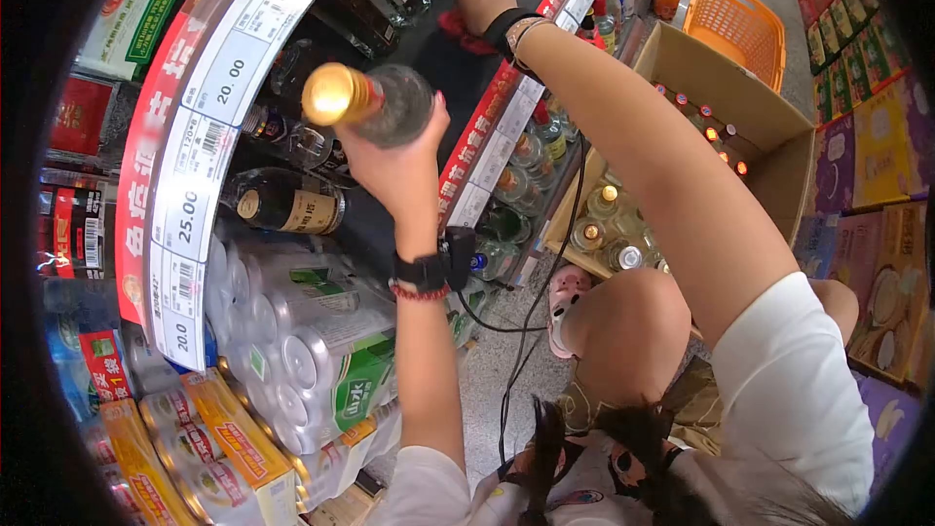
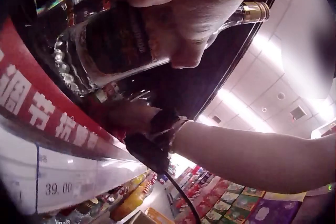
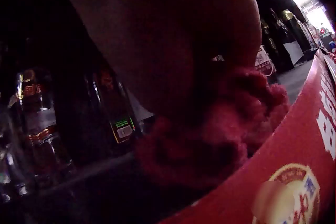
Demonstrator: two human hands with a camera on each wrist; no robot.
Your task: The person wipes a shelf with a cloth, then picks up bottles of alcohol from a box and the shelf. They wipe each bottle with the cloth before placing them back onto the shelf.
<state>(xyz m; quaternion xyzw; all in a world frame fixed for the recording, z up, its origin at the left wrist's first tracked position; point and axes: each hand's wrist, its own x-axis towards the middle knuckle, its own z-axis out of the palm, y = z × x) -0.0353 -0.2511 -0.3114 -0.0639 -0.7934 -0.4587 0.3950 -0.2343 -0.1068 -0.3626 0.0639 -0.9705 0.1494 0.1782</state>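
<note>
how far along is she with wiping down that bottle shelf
Midway, it seems. Done: one bottle is lifted off the shelf, gripped in the left hand. In hand: the right hand presses a red cloth on the bare dark patch. Left: neighbouring bottles not yet moved; the lifted one to go back.

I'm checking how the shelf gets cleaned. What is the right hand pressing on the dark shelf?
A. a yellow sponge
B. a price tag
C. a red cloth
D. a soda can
C: the right hand rests on a bunched red cloth on the shelf, while the left hand holds a clear bottle.
</note>
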